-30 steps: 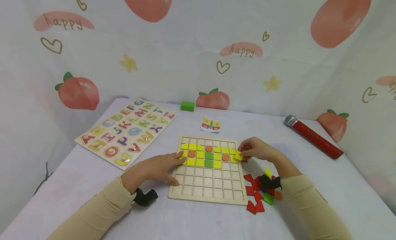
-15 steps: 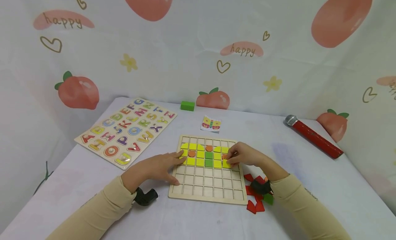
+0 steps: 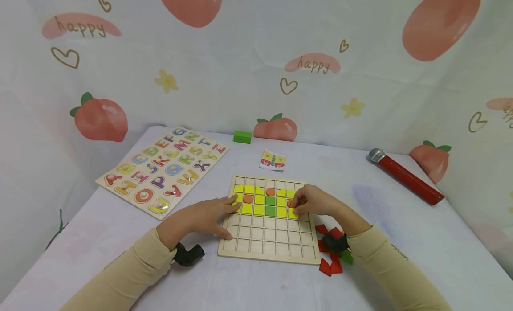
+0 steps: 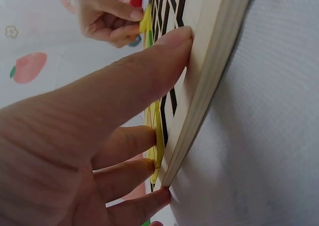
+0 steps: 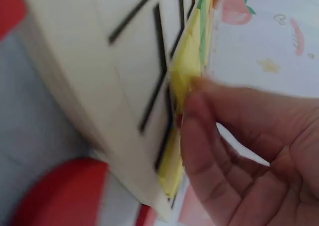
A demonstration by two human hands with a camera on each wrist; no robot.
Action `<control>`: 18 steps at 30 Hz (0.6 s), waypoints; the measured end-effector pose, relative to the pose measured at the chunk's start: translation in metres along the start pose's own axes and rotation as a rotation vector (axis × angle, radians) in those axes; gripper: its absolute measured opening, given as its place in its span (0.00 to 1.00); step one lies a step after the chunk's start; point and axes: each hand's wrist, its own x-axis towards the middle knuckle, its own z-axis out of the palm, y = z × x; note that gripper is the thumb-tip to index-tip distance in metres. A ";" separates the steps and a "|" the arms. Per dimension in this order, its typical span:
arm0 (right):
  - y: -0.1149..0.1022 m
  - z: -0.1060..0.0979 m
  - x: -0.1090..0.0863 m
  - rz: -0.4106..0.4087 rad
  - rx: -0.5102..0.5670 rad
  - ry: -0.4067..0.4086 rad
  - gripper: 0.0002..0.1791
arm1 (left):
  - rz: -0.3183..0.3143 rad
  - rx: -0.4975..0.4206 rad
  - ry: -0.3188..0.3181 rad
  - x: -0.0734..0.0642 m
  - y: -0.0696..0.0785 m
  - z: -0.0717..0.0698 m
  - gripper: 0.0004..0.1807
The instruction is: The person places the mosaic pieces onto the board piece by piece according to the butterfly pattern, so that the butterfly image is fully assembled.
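Observation:
A square wooden grid board (image 3: 268, 257) lies in front of me, its upper rows partly filled with yellow tiles, orange discs and two green squares (image 3: 270, 201). My left hand (image 3: 202, 218) rests spread on the board's left side, thumb on the frame in the left wrist view and fingers by the yellow pieces. At the board's right side, my right hand (image 3: 318, 202) pinches a yellow square tile (image 3: 293, 214) between thumb and fingertips, right at a cell of the third row. That hand covers part of an orange disc and the yellow pieces at the right end.
Loose red pieces (image 3: 325, 267) and a green one (image 3: 347, 256) lie right of the board, partly under my right wrist. Behind it is a butterfly picture card (image 3: 273, 160). Farther off are a letter puzzle (image 3: 132, 199), a green block (image 3: 242, 137) and a red microphone (image 3: 406, 175).
My right hand has carried the yellow square tile left from the board's right edge to a third-row cell beside the other yellow squares. My left hand has stayed in place.

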 end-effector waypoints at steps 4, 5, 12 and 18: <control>-0.001 0.000 0.000 0.023 -0.015 0.014 0.04 | -0.001 0.007 0.005 -0.001 0.000 0.000 0.45; 0.000 -0.001 0.000 0.036 -0.017 0.019 0.04 | 0.000 0.007 0.006 -0.001 -0.001 0.000 0.45; 0.009 -0.010 -0.013 0.126 0.048 0.036 0.08 | -0.012 0.012 0.011 0.000 0.000 -0.001 0.45; 0.031 -0.020 -0.039 0.207 0.095 0.072 0.11 | -0.008 0.026 0.009 -0.001 0.001 0.000 0.45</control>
